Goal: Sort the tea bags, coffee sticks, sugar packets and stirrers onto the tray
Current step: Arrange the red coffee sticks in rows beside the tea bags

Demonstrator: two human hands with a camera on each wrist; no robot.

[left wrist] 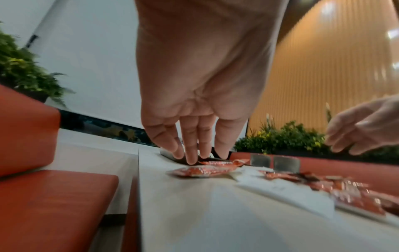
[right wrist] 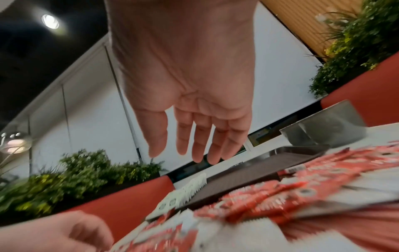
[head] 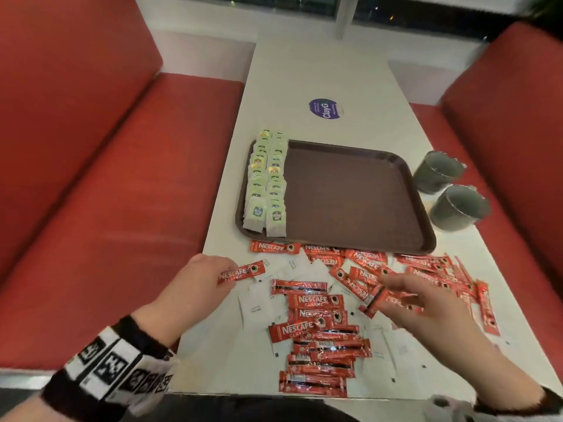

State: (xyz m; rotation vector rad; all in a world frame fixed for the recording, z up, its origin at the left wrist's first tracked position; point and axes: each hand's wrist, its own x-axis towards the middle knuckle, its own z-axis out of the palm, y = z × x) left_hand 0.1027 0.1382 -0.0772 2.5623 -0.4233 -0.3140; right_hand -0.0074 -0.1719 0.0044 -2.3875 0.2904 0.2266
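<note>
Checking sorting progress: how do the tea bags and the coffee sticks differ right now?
The tea bags lie on the tray in two neat overlapping rows along its left side; the coffee sticks lie scattered on the table, none on the tray. The tea bags are pale, squarish packets; the coffee sticks are red and narrow. Both are sealed single servings.

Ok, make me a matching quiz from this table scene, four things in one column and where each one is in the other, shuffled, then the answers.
Things:
1. tea bags
2. grey cups
3. sugar packets
4. purple sticker

Places:
A. on the table beyond the tray
B. in two rows along the tray's left side
C. loose on the table among the coffee sticks
D. on the table, right of the tray

Pairs: 1-B, 2-D, 3-C, 4-A
</note>
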